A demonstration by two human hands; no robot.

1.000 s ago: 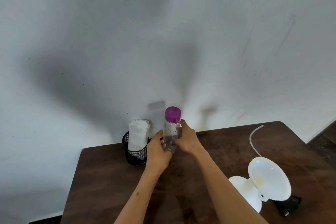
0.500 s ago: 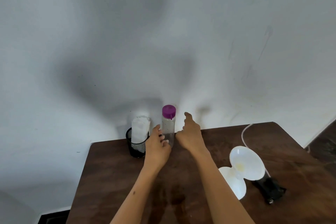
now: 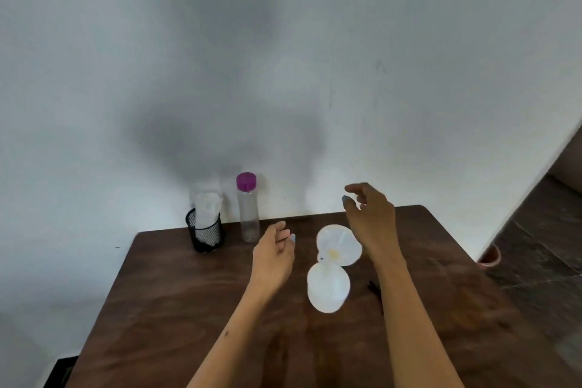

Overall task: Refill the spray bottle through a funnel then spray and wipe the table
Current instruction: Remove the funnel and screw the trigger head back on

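A clear water bottle point(image 3: 248, 217) with a purple cap stands upright at the table's back edge, with no hand on it. A white funnel point(image 3: 339, 245) sits in the neck of the white spray bottle point(image 3: 328, 288), which lies near the middle of the table. My left hand point(image 3: 274, 253) hovers to the left of the funnel, its fingers loosely curled and holding nothing. My right hand point(image 3: 371, 217) hangs in the air above and right of the funnel, fingers relaxed and empty. A small black part point(image 3: 373, 286), perhaps the sprayer head, peeks out beside my right forearm.
A black mesh cup point(image 3: 204, 235) holding white tissues stands left of the water bottle. The dark wooden table point(image 3: 176, 309) is pushed against a white wall. A tiled floor and a reddish pot point(image 3: 489, 257) lie past the table's right edge.
Both hands have let go of the purple-capped bottle and moved right toward the funnel. The camera view has swung right and down, so the funnel now sits nearer the centre.
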